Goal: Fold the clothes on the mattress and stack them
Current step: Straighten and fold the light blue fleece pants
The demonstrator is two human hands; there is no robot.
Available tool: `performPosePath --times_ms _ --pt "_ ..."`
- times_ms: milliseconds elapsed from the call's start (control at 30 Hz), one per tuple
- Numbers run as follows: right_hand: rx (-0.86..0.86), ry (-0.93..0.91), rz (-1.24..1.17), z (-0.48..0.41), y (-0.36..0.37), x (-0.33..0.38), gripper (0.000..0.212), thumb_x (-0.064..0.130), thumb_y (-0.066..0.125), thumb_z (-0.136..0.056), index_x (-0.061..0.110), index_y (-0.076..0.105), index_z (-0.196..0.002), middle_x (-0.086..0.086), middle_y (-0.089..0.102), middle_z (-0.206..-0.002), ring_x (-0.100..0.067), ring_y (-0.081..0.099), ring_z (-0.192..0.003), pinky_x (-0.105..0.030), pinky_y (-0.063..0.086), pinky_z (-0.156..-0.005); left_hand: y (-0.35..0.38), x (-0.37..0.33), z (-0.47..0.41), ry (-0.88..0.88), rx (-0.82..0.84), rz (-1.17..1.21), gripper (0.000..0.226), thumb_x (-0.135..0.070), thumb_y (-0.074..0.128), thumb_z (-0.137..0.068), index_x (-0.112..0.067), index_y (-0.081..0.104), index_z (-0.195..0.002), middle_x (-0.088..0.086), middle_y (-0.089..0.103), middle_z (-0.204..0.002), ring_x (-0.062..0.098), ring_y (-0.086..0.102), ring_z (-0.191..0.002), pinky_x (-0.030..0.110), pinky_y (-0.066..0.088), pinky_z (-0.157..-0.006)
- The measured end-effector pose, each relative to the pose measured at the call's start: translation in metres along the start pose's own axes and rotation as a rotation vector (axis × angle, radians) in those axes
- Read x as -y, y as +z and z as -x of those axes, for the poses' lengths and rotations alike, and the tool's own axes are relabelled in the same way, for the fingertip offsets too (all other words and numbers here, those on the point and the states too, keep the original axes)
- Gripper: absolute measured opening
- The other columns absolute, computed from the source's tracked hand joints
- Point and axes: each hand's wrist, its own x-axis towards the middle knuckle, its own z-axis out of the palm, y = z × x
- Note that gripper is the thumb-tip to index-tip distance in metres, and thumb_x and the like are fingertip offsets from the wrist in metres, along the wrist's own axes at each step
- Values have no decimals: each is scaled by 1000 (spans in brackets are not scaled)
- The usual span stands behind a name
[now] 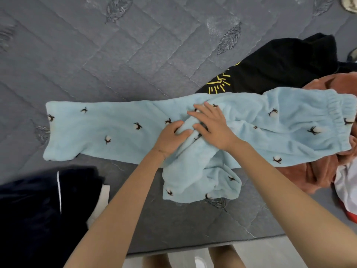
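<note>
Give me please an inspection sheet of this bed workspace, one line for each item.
Surface: grey quilted mattress, leaf pattern.
Job's things: blue trousers spread crosswise, one leg stretched left, the other bunched towards the near edge; navy garment at near left; black garment, brown garment and white-red cloth heaped at right, the waistband lying over the brown one.
Clutter: pale object at far right corner, cut off.
Hands: left hand grips a fold of the trousers; right hand lies flat on them, fingers spread.
Cables: nothing seen.
Surroundings: pale floor and the person's legs below the mattress edge.
</note>
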Motion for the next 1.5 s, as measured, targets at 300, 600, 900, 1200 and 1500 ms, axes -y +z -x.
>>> performPosePath --times_ms 300,600,900,1200,1500 --pt "-209 130 -411 -17 -11 31 13 15 70 -88 11 58 -83 10 57 -78 -5 51 -76 -19 43 -80 -40 18 2 -250 303 151 23 -27 56 -97 -10 56 -112 7 61 -113 17 57 -105 35 56 -80" --pt "-170 162 -152 -18 13 42 12 19 67 -89 13 64 -99 4 65 -98 -19 57 -97 -40 41 -95 -46 37 20 -93 392 -151 24 -13 55 -93 -20 52 -117 -5 61 -103 17 57 -98 24 46 -77" --pt "64 75 -324 -24 2 64 15 16 66 -92 12 61 -78 5 58 -73 -6 51 -71 -25 42 -71 -78 38 26 -52 224 -141 33 -35 68 -88 -16 46 -72 -6 42 -63 5 42 -52 21 38 -47" --pt "-33 205 -307 -17 -1 51 18 20 64 -94 4 64 -86 -4 62 -79 -13 54 -74 -28 44 -70 -99 38 33 29 152 -109 34 -22 70 -88 7 53 -84 9 47 -78 16 45 -74 30 34 -67" --pt "189 100 -273 -30 1 87 26 38 78 -80 16 66 -87 13 59 -79 -1 53 -75 -18 41 -73 -99 24 37 114 97 -87 31 -24 68 -89 -16 44 -70 -8 38 -64 3 34 -57 19 29 -55"
